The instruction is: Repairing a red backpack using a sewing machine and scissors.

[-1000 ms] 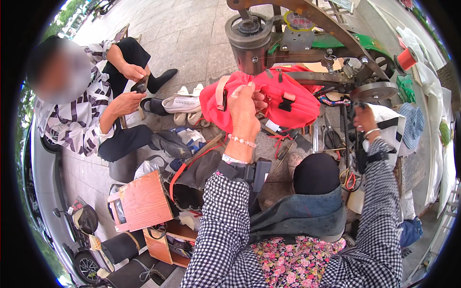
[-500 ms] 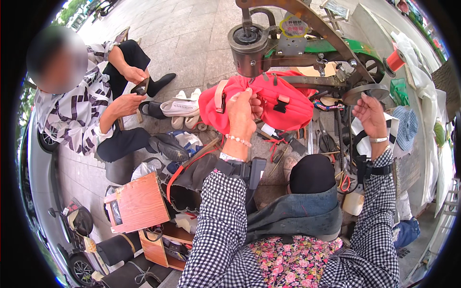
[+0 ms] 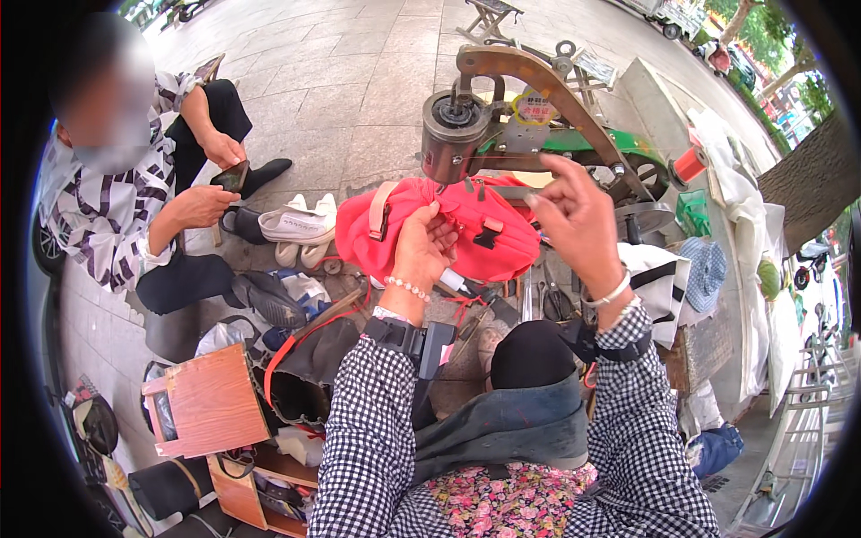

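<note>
A red bag with a pale pink strap and a black buckle lies under the head of a hand-cranked sewing machine. My left hand rests on the bag's near side, fingers curled and closed on its fabric below the needle area. In the air to the right of the machine head, my right hand is raised with thumb and fingers apart. Nothing shows in it. Behind it the machine's handwheel is partly covered. A red thread spool sits at the machine's right end.
At the left a seated person holds a phone. White shoes stand beside the bag. A wooden box is at lower left. Scissors and other tools lie below the bag. A blue hat lies at right.
My right hand has left the handwheel and come left and up beside the machine head. My left hand stays on the red bag. The whole view has shifted.
</note>
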Motion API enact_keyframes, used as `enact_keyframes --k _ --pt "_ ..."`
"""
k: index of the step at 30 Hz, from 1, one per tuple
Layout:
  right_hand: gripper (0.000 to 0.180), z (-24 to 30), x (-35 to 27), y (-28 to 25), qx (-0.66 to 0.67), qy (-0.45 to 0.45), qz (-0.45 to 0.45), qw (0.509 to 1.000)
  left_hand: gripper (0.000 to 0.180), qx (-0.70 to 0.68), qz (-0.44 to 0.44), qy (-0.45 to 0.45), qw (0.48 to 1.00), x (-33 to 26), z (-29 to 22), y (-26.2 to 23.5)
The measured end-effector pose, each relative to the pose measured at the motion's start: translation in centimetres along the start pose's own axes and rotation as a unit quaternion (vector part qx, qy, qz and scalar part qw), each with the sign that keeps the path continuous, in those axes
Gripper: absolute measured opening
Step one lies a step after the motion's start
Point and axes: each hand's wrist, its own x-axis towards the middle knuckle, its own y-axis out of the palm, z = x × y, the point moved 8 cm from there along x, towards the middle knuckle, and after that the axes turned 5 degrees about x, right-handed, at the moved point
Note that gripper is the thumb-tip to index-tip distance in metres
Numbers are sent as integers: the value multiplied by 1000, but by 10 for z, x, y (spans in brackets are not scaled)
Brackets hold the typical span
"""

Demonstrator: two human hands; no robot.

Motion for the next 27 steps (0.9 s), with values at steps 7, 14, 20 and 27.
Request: enact_keyframes --k 7,14,20,27 --pt "15 26 5 8 -318 -86 4 944 8 -94 36 51 994 8 -8 10" --pt "16 56 2 58 -151 -166 114 968 23 -86 29 61 994 0 -14 25" --pt "19 -5 -30 14 269 114 87 952 21 -61 -8 99 993 8 -24 13" --pt "12 -138 -7 -42 495 205 -189 823 14 -25 -21 156 987 6 -33 7"
